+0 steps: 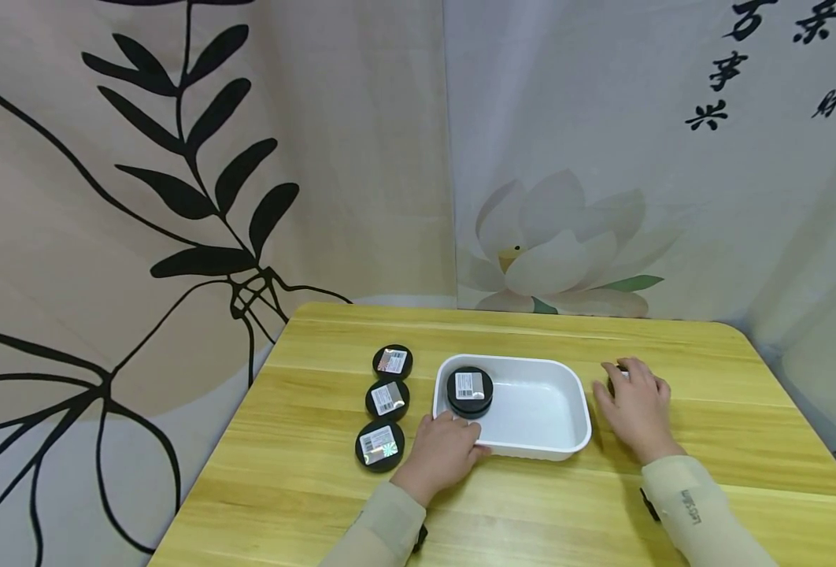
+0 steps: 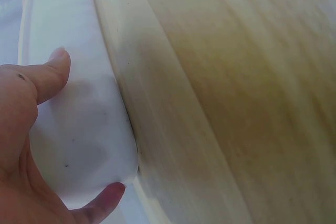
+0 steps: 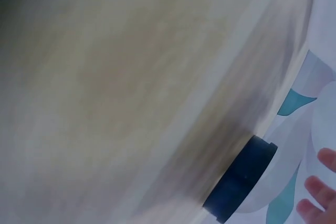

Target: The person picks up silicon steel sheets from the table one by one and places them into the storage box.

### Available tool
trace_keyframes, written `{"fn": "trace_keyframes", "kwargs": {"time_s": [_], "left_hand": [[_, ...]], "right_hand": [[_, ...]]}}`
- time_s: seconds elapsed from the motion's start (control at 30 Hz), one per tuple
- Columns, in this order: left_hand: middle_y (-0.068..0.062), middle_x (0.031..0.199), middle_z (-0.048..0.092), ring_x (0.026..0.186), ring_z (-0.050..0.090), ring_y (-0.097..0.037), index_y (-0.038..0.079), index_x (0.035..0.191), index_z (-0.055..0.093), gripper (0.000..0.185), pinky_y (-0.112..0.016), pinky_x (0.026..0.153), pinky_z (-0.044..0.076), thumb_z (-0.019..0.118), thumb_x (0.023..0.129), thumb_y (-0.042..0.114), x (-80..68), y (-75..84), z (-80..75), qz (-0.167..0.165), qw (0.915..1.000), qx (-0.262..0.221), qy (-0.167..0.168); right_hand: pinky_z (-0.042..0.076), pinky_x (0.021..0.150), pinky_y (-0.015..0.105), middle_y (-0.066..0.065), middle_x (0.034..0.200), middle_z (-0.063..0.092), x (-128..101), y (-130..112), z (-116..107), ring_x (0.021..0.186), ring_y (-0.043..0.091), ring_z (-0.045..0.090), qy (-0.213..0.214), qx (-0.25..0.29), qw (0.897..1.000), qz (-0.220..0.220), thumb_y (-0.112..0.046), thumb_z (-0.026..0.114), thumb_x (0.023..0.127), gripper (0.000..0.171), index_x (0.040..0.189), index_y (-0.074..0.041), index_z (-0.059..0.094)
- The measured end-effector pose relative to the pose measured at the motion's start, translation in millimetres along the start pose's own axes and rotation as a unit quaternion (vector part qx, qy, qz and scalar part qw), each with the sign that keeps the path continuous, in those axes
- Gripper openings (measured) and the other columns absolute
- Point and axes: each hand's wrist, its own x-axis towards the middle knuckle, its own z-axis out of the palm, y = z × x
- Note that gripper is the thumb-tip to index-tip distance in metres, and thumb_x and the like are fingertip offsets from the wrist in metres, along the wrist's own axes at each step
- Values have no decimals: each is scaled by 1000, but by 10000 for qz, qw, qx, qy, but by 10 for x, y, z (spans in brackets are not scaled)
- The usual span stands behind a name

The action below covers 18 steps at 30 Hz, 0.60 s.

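A white rectangular tray (image 1: pixel 538 402) sits on the table, with black round lidded containers (image 1: pixel 470 387) stacked at its left end. At the tray's near left corner my left hand (image 1: pixel 442 449) grips the wall, its thumb (image 2: pixel 60 66) along the long side and another finger round the corner in the left wrist view. To the right of the tray, my right hand (image 1: pixel 634 409) hovers over another black round container (image 3: pixel 240 179), mostly hidden under it in the head view. Its fingertips (image 3: pixel 317 190) show apart from that container in the right wrist view.
Left of the tray, three more black round containers with labels stand in a column: a far one (image 1: pixel 393 361), a middle one (image 1: pixel 387 400) and a near one (image 1: pixel 379 446). The wooden table (image 1: pixel 283 457) ends at a printed curtain (image 1: pixel 361 157) behind.
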Motion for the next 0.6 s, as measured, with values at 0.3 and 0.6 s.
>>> {"fn": "trace_keyframes", "kwargs": {"time_s": [0.3,0.6], "left_hand": [[7,95,72,83,54,-16,24,82,60,35,-44,80,46,58,96,56,2,2,-4,18,10000,20,38],[7,95,72,84,55,-16,24,83,61,35,-46,83,47,59,96,55,-5,8,-22,-8,10000,-15,-4]], "right_hand": [[19,104,76,32,152,34,30,65,-11,143,54,21,-415,-196,9979,446,-36,52,102,54,143,-1,48],[19,102,80,33,158,20,46,110,-16,145,59,9,-1105,-145,9914,686,-43,50,103,61,152,-7,39]]}}
